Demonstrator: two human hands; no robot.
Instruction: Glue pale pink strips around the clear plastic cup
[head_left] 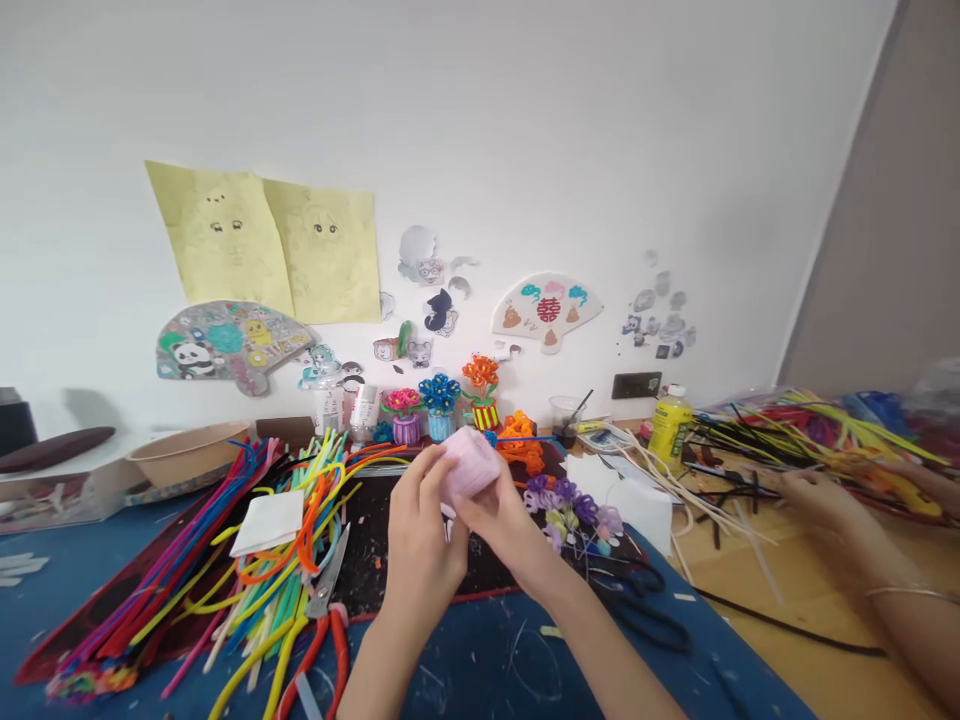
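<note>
Gripped between my left hand (421,525) and right hand (501,525), the pale pink cylinder (470,462) sat centre, already rounded but bare of flowers, while three potted flowers (439,398) stood complete beyond and purple blooms (574,505) lay potless to the right!

matt, fuzzy-looking pink roll (471,464)

Readable sign: the red double-happiness character 囍 (549,309), at the centre of the white hand fan (573,316) mounted on the wall (480,120). Unreadable lettering: print on the label of the yellow bottle (668,428), too small and blurred to make out; likewise the marks on the left white container (328,408) and on the right white container (365,408) just beside it.
</note>
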